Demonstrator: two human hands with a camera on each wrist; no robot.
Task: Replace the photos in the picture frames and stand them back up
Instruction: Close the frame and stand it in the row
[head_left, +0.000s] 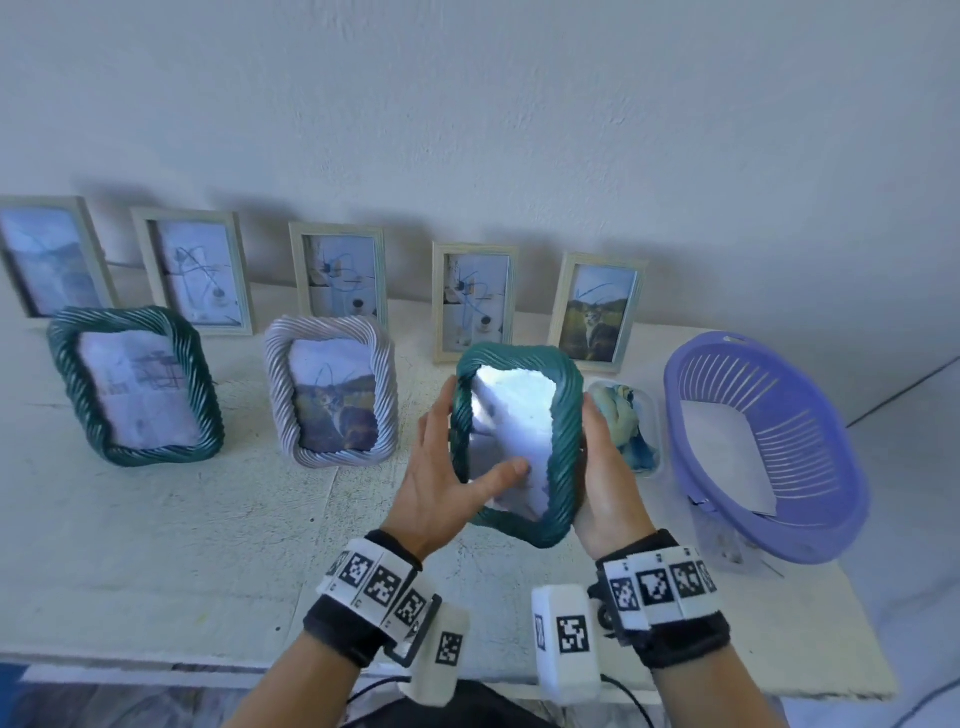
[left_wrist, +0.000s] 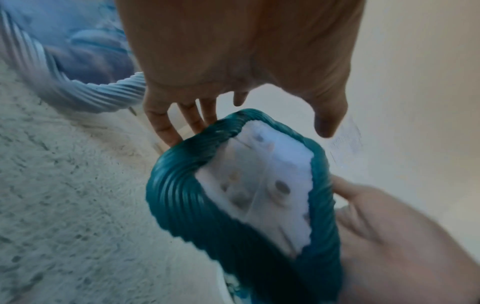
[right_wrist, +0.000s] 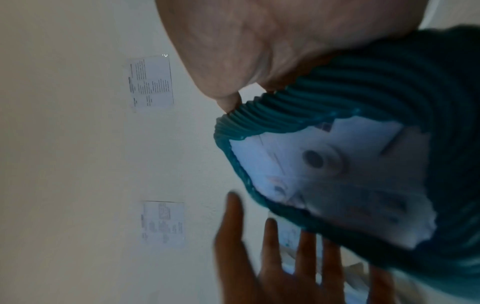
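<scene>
So, from the head view, you hold the teal frame (head_left: 517, 441) between both palms: left hand (head_left: 447, 467) spread, thumb across the glass, right hand (head_left: 605, 467) wrapped round its far edge; seven frames already stand beyond your fingertips. At the left wrist, fingers (left_wrist: 166, 127) splay behind the frame's rim. At the right wrist, the thumb (right_wrist: 228, 98) clamps the ridged edge; standing this one up remains.

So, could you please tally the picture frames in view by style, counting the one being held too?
Plain pale rectangular frames: 5
Dark green twisted frames: 2, one gripped in the hands
White twisted frame: 1
Total: 8
</scene>
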